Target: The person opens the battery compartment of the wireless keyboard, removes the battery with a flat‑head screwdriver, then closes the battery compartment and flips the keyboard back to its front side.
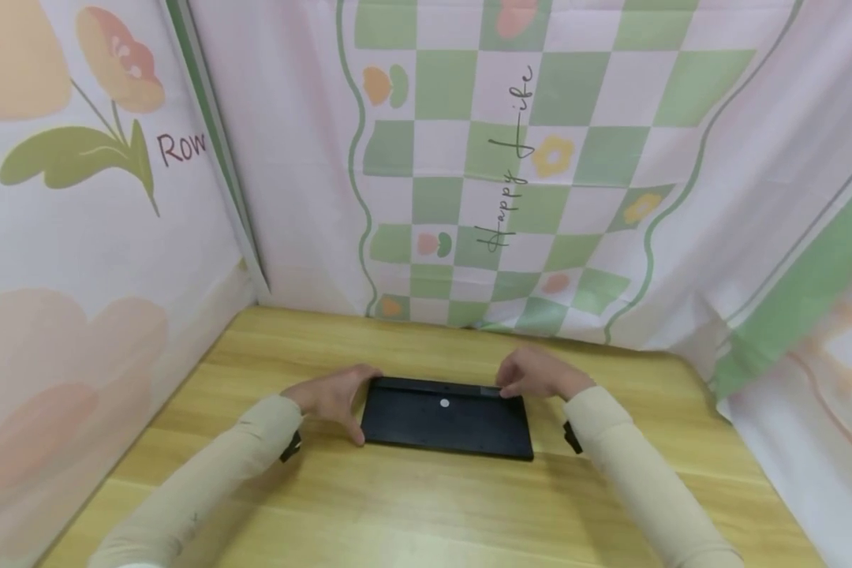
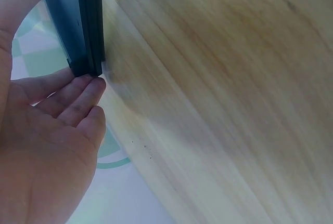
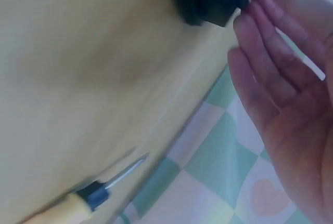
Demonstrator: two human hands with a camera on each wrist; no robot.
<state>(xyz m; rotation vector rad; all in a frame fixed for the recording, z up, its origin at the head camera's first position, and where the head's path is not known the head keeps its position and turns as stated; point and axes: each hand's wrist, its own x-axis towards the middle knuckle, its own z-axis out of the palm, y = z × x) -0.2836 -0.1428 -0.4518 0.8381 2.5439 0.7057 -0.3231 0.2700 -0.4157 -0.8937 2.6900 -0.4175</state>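
A thin black keyboard (image 1: 446,426) lies on the wooden table with its smooth underside up, no keys showing. Along its far edge runs a raised strip, and below this sits a white round dot (image 1: 444,403). My left hand (image 1: 334,397) spans the short left side, thumb at the near corner and fingers at the far one. In the left wrist view the fingertips (image 2: 96,82) bend against the corner. My right hand (image 1: 539,372) pinches the far right corner, thumb on the strip; the right wrist view shows its fingers against the dark edge, thumb hidden.
A screwdriver (image 3: 99,195) with a pale handle and black collar lies near the table's far edge in the right wrist view. Behind the wooden table (image 1: 412,513) hangs a green-and-white checked curtain (image 1: 443,201). A flower-printed cloth (image 1: 64,244) borders the left side.
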